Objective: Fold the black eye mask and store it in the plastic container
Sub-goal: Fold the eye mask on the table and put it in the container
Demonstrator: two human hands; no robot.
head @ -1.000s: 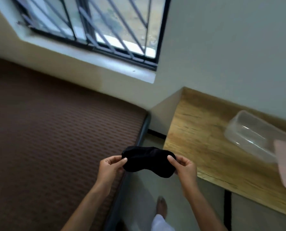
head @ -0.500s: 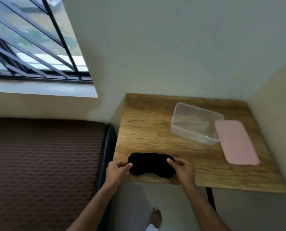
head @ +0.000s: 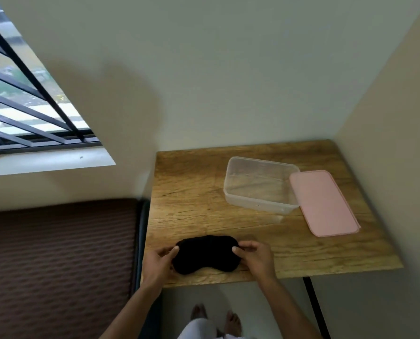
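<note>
The black eye mask (head: 205, 253) lies spread flat on the wooden table (head: 194, 192), near its front edge. My left hand (head: 158, 263) pinches the mask's left end and my right hand (head: 254, 256) pinches its right end. A clear plastic container (head: 260, 184), with nothing inside, stands open farther back on the table, right of the mask. Its pink lid (head: 322, 203) lies flat on the table, touching the container's right side.
A brown ribbed mattress (head: 57, 265) borders the table on the left. A barred window (head: 25, 113) is at the upper left. Walls close the table in behind and on the right. My bare feet (head: 216, 319) show below the table's front edge.
The view swung right from the mattress to the table. Both hands carried the mask from the air over the table's front edge and lowered it flat onto the wood.
</note>
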